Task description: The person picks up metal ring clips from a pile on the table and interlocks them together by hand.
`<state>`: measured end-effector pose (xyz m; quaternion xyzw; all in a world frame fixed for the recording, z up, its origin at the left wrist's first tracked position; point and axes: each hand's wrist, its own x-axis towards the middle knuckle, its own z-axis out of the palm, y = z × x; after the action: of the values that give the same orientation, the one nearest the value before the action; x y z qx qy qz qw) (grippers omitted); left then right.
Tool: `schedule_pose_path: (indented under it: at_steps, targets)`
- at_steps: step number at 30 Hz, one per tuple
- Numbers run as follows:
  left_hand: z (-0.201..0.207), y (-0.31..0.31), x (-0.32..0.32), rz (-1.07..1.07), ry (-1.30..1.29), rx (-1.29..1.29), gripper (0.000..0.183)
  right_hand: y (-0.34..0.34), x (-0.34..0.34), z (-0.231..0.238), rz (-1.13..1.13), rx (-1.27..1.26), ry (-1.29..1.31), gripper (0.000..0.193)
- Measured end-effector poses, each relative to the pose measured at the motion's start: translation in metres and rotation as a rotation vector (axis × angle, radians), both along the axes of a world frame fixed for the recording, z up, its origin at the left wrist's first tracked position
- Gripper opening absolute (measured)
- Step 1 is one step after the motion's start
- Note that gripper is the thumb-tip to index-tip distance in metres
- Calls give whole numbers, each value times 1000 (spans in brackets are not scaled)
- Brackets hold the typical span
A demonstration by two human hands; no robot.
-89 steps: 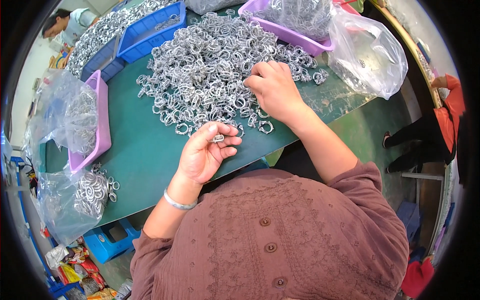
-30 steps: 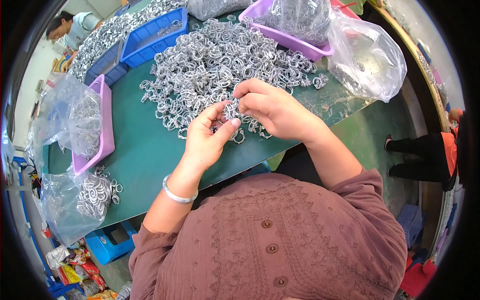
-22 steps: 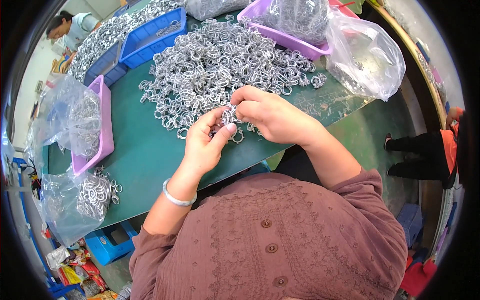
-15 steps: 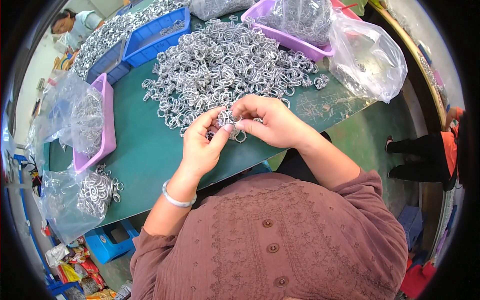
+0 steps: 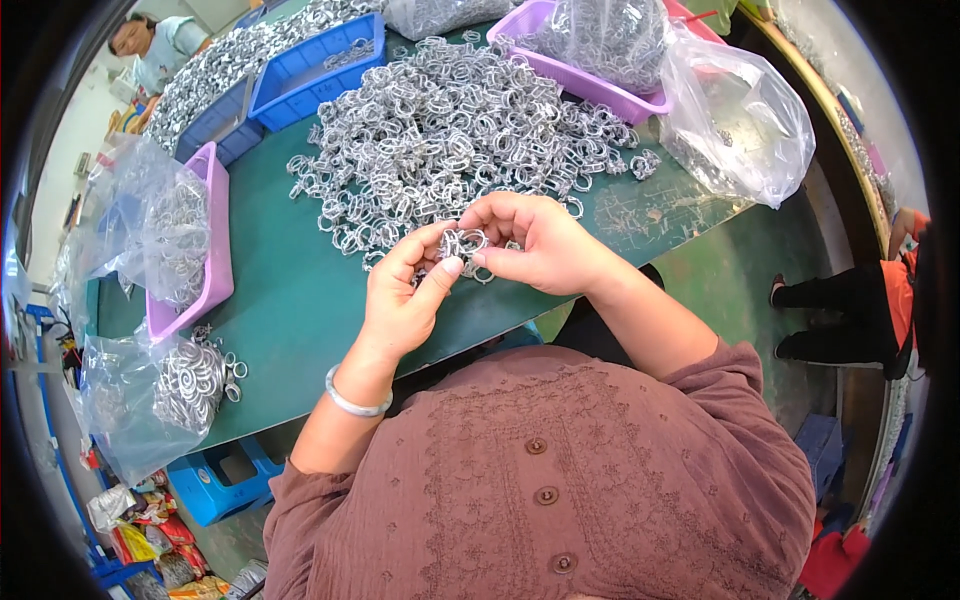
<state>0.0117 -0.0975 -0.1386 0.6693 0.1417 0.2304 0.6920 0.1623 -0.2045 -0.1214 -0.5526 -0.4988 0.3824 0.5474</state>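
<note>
Both hands meet at the near edge of a big heap of silver metal ring-shaped parts (image 5: 440,130) on the green table (image 5: 280,350). My left hand (image 5: 410,280), with a pale bangle at its wrist, is closed on a small cluster of metal rings (image 5: 462,243), thumb against fingers. From the right, my right hand (image 5: 530,240) pinches a ring at the side of that cluster between thumb and fingertips. The fingers partly hide the cluster, so how its parts join cannot be made out.
Blue bins (image 5: 320,75) and a pink basket (image 5: 600,95) stand behind the heap. At left are another pink basket (image 5: 215,250) with a plastic bag and a bag of flat metal rings (image 5: 190,385). A clear bag (image 5: 740,130) lies at right. Other people (image 5: 160,50) are nearby.
My fingers have shifted slightly around the cluster, and a ring at its right side now shows more plainly. The person at far left has lifted their head.
</note>
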Motion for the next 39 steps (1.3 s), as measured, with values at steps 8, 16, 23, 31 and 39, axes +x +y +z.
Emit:
schedule_pose_path:
  at_steps: [8,16,23,31,39]
  targets:
    - [-3,-4,0,197,-32,587,30,7,-15,-12,-159,194,-127,23]
    - [-10,-1,-3,207,-28,490,29,5,-21,-12,-253,294,-409,25]
    - [-7,3,-5,233,-30,270,25,6,-18,-8,-253,472,-715,24]
    - [7,13,-23,254,268,683,24,-4,-16,-8,-148,138,-150,36]
    - [8,16,-41,166,585,929,32,-4,-17,-14,-87,186,92,46]
